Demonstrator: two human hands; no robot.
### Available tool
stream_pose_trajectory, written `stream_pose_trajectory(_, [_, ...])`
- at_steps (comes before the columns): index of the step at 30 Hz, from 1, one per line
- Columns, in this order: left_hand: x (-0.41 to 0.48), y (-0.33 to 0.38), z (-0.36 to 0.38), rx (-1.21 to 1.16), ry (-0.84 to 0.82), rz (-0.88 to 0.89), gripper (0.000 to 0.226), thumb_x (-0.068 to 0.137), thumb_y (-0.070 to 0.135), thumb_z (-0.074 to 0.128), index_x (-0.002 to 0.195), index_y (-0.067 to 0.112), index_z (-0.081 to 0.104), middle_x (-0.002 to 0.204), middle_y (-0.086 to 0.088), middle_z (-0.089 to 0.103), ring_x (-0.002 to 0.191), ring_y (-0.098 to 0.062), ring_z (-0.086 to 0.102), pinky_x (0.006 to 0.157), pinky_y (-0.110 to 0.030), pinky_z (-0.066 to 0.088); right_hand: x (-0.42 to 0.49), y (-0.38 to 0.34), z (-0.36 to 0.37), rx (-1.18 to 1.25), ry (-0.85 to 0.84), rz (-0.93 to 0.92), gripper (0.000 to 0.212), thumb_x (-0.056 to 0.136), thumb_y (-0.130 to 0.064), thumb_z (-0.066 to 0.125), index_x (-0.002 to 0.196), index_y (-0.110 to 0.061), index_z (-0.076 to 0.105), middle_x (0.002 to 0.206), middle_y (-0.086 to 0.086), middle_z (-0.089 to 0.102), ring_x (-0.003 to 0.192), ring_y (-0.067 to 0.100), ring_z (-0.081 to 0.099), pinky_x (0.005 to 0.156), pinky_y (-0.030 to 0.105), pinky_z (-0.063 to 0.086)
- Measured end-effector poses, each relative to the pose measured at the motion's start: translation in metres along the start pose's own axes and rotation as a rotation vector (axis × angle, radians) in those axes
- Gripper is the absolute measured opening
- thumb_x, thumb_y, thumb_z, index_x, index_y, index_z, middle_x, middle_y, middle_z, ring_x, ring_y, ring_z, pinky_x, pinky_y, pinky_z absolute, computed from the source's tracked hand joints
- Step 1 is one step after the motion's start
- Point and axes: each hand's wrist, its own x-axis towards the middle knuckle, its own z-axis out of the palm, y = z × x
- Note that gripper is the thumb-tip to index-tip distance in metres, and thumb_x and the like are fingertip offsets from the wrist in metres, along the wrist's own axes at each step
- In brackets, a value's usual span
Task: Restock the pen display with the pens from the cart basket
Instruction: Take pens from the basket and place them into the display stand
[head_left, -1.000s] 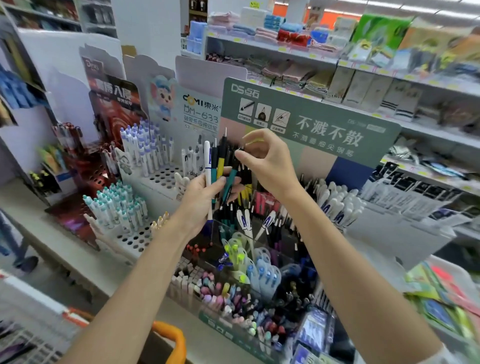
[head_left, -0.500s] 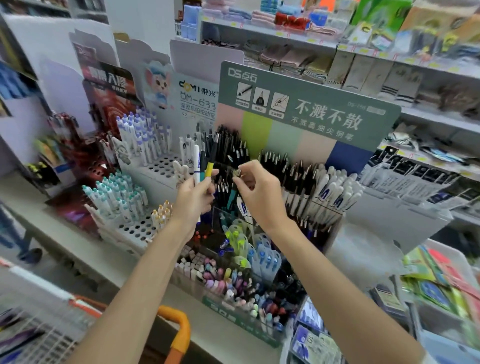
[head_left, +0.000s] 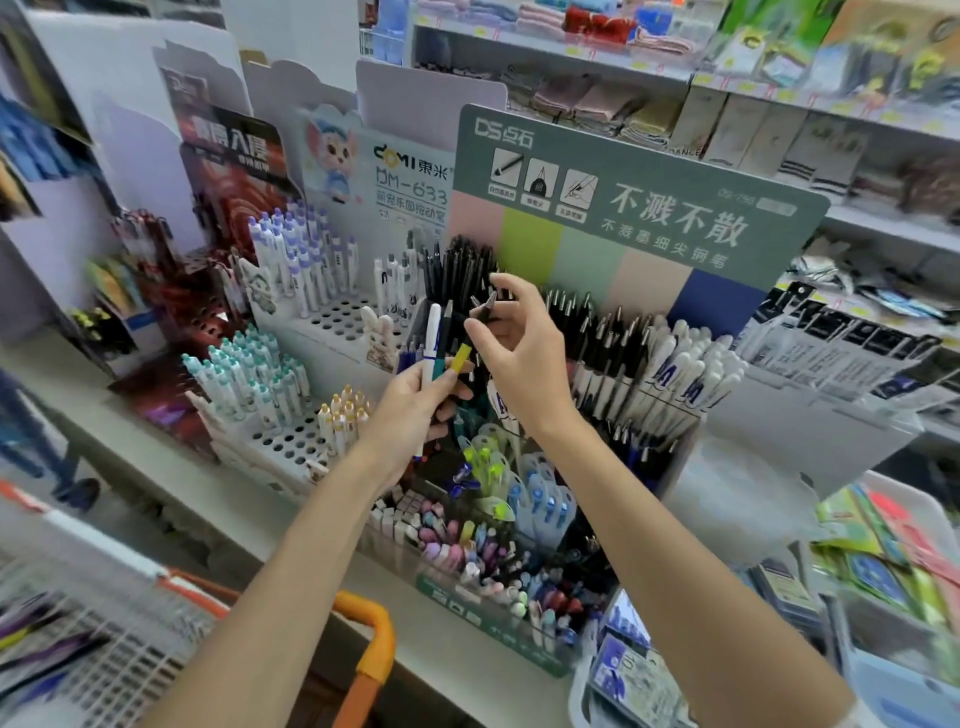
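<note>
Fingers (head_left: 442, 388) of your left hand (head_left: 410, 410) clamp a pen bundle (head_left: 432, 343); your right hand (head_left: 524, 358) pinches one black pen (head_left: 485, 307) near the pen display's (head_left: 644, 208) black pens.

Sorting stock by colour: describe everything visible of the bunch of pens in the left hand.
The bunch of pens is a fan of plastic-looking barrels, roughly upright: a white one with a blue band, one with a teal section, one with a yellow section, dark ones behind. The left hand grips their lower parts; a tip shows beneath it. They sit before the pen display, close to the right hand, which pinches a dark pen.
</note>
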Motion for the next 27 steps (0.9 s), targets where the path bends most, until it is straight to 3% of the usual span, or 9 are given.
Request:
stream_pose_trajectory(3, [-0.002,0.002,0.000,0.013,0.008,-0.004,0.018,0.104,0.026,0.047,0.112,0.027,0.064,0.091,0.010,0.070,0.070,-0.006,0.057,0.055,-0.017,0.043,0.002,-0.004,-0.003,0.043,0.088,-0.013,0.039,0.090,-0.006,0.070,0.125,-0.012,0.056,0.095,-0.001,0.068,0.089,0.005,0.066,0.079,0.017,0.053])
stream_pose_trajectory(6, [-0.002,0.002,-0.009,0.060,0.078,0.013,0.023,0.105,0.028,0.044,0.120,0.031,0.062,0.111,0.009,0.068,0.081,-0.002,0.064,0.062,-0.017,0.047,0.012,-0.010,-0.017,0.053,0.315,-0.108,0.036,0.089,-0.002,0.069,0.121,-0.004,0.052,0.092,-0.003,0.067,0.081,-0.001,0.065,0.077,0.015,0.051])
stream_pose_trajectory(9, [-0.002,0.002,-0.016,0.049,0.099,0.022,0.025,0.106,0.027,0.043,0.123,0.027,0.061,0.106,0.007,0.070,0.074,-0.001,0.060,0.061,-0.016,0.045,0.039,-0.012,-0.034,-0.078,0.464,-0.230,0.033,0.089,-0.003,0.069,0.118,0.000,0.053,0.095,-0.001,0.064,0.081,0.006,0.064,0.076,0.016,0.053])
stream_pose_trajectory(14, [0.002,0.004,-0.011,-0.005,0.071,0.009,0.023,0.106,0.023,0.042,0.119,0.023,0.062,0.089,0.004,0.070,0.064,-0.002,0.056,0.055,-0.016,0.040,0.058,-0.002,-0.032,-0.290,0.324,-0.266,0.027,0.089,-0.004,0.070,0.113,-0.004,0.057,0.095,-0.001,0.062,0.080,0.010,0.063,0.076,0.024,0.057])
stream_pose_trajectory(18, [0.005,0.005,-0.006,-0.024,0.023,0.010,0.023,0.106,0.020,0.041,0.119,0.020,0.060,0.083,0.001,0.065,0.060,-0.005,0.050,0.051,-0.016,0.036,0.053,0.020,-0.026,-0.451,0.164,-0.250,0.006,0.091,-0.008,0.068,0.096,-0.006,0.066,0.088,0.004,0.067,0.079,0.016,0.063,0.077,0.037,0.056])
stream_pose_trajectory(22, [0.007,0.005,-0.007,-0.036,-0.027,0.014,0.022,0.107,0.020,0.039,0.118,0.020,0.059,0.070,0.003,0.052,0.052,-0.006,0.037,0.045,-0.016,0.028,0.048,0.027,-0.026,-0.670,0.151,-0.239,0.023,0.092,-0.025,0.067,0.088,-0.005,0.078,0.100,0.009,0.072,0.104,0.028,0.057,0.085,0.038,0.049])
stream_pose_trajectory(24, [0.007,0.005,-0.009,-0.039,-0.050,0.010,0.023,0.107,0.020,0.039,0.118,0.019,0.059,0.065,0.005,0.045,0.049,-0.006,0.031,0.042,-0.016,0.023,0.046,0.020,-0.027,-0.669,0.225,-0.266,0.025,0.093,-0.025,0.062,0.098,-0.005,0.077,0.107,0.009,0.071,0.109,0.029,0.055,0.091,0.038,0.045])
stream_pose_trajectory(27, [0.010,0.006,-0.008,-0.084,-0.073,-0.004,0.027,0.107,0.020,0.036,0.119,0.014,0.060,0.064,0.004,0.043,0.049,-0.007,0.031,0.043,-0.018,0.022,0.035,0.001,-0.023,-0.444,0.225,-0.306,0.023,0.093,-0.018,0.059,0.109,-0.008,0.072,0.102,0.004,0.071,0.097,0.018,0.061,0.089,0.032,0.049])
